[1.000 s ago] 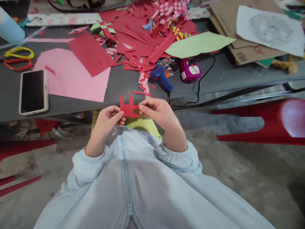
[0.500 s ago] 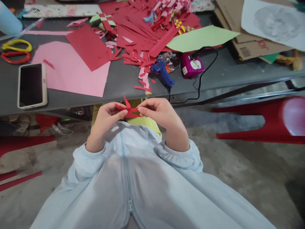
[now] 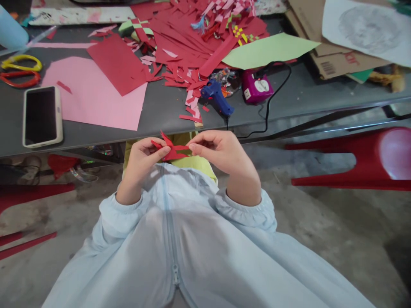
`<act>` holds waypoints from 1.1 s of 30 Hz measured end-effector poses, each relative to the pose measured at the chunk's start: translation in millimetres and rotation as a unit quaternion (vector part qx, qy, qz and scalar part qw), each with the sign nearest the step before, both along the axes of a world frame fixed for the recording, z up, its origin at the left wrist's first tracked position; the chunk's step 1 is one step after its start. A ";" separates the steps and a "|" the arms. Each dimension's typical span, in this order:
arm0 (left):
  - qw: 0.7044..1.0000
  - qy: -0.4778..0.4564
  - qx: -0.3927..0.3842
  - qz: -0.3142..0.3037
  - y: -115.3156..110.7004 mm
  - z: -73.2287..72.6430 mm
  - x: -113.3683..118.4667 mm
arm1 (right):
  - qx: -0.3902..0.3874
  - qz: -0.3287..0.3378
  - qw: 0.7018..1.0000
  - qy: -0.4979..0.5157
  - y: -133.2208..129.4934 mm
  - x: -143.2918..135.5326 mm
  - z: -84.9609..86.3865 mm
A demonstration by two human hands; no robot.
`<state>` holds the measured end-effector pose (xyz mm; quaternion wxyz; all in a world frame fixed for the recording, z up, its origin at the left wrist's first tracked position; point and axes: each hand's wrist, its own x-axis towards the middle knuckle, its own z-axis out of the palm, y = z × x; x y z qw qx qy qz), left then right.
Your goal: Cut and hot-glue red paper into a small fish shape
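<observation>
Over my lap, just in front of the table edge, I hold a small piece of folded red paper strips (image 3: 173, 153). Pinched between the thumb and fingers of my left hand (image 3: 146, 156) is its left part, with pointed ends sticking up past the fingers. My right hand (image 3: 221, 149) has its thumb and forefinger closed on the tip of a strip that runs out to the right. A second strip end lies free below that one. The other fingers of both hands are curled and partly hidden.
On the grey table (image 3: 160, 115) are a phone (image 3: 43, 116), scissors (image 3: 21, 70), pink paper (image 3: 105, 107), a red sheet (image 3: 117, 64), a heap of red strips (image 3: 183, 38), a blue glue gun (image 3: 217, 97) and a purple box (image 3: 257, 87) with a black cord. Red stools (image 3: 366, 160) flank me.
My right hand has shifted slightly right, drawing the strip outward. The red paper in my left hand has tilted a little to the left.
</observation>
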<state>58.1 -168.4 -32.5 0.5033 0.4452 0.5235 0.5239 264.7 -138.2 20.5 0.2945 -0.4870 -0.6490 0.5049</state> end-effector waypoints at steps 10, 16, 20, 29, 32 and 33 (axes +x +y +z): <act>1.000 -0.015 0.004 0.007 24.9 15.5 -2.4 | 0.088 -0.136 0.986 -0.039 16.6 31.2 -2.7; 0.998 0.057 0.033 -0.001 47.5 23.4 -1.1 | 0.211 -0.248 0.918 -0.227 45.4 41.4 -17.2; 0.978 0.203 0.042 0.027 72.7 31.5 -5.1 | 0.244 -0.216 0.864 -0.383 70.5 31.0 -27.7; 0.890 0.456 0.002 0.010 116.9 34.8 -17.3 | 0.225 -0.194 0.849 -0.436 95.7 16.6 -36.9; 0.859 0.507 0.051 0.050 112.6 36.1 -15.3 | 0.221 -0.193 0.859 -0.419 102.1 21.3 -41.9; 0.846 0.525 0.066 0.062 109.0 37.5 -14.0 | 0.219 -0.192 0.863 -0.413 104.0 22.9 -43.6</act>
